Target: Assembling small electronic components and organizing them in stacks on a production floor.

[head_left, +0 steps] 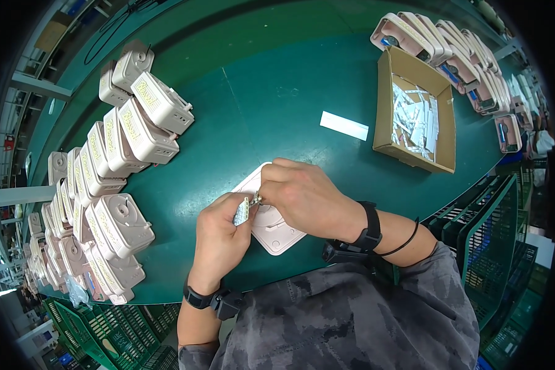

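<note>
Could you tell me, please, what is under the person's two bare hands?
Beneath the left hand and right hand, a pale pink, round-cornered plastic part lies on the dark green tabletop. Its near corner shows; what the hands cover cannot be seen.

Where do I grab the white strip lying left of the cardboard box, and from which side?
Pinch the white strip mid-length by its two long edges, right hand coming from the near side and down from above. It lies flat on the green tabletop, long and narrow, so that grip should suit; its right end, nearest the cardboard box, is likely tighter.
</note>
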`<state>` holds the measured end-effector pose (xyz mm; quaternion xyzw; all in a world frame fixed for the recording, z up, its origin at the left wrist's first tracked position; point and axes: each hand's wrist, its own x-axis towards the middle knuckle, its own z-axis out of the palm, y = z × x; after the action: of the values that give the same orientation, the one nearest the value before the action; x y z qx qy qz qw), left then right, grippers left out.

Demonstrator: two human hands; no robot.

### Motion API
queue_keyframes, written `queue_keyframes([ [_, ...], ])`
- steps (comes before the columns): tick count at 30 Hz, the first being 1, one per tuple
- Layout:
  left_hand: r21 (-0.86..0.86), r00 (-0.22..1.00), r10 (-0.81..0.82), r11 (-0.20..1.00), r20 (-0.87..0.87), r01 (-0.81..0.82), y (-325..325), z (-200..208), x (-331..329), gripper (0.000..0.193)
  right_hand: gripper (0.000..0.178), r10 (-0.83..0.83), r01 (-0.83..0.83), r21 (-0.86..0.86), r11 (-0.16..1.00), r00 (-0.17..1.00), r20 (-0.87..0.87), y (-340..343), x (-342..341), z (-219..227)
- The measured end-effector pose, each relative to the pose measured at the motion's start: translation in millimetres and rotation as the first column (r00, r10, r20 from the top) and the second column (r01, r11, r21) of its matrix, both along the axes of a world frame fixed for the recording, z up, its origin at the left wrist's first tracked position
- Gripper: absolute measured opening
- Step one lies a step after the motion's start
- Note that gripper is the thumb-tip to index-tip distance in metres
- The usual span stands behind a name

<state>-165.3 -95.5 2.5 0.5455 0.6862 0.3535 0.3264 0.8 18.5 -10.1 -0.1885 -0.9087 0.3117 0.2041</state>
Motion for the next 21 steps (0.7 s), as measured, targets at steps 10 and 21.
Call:
queue_keyframes([
  [10,-0.037,0.996,0.071,0.997,0.049,-0.069,-6,-6,3,0.012,0.003,0.002,-0.011,-0.099,0.995,0.996,-0.089,-1,4,-2],
  [21,0.199,0.984,0.007,0.980,-0.178,0.029,-8,-12,12,0.027,0.007,-0.059,0.038,-0.099,0.994,0.975,-0.214,-12,6,-10],
])
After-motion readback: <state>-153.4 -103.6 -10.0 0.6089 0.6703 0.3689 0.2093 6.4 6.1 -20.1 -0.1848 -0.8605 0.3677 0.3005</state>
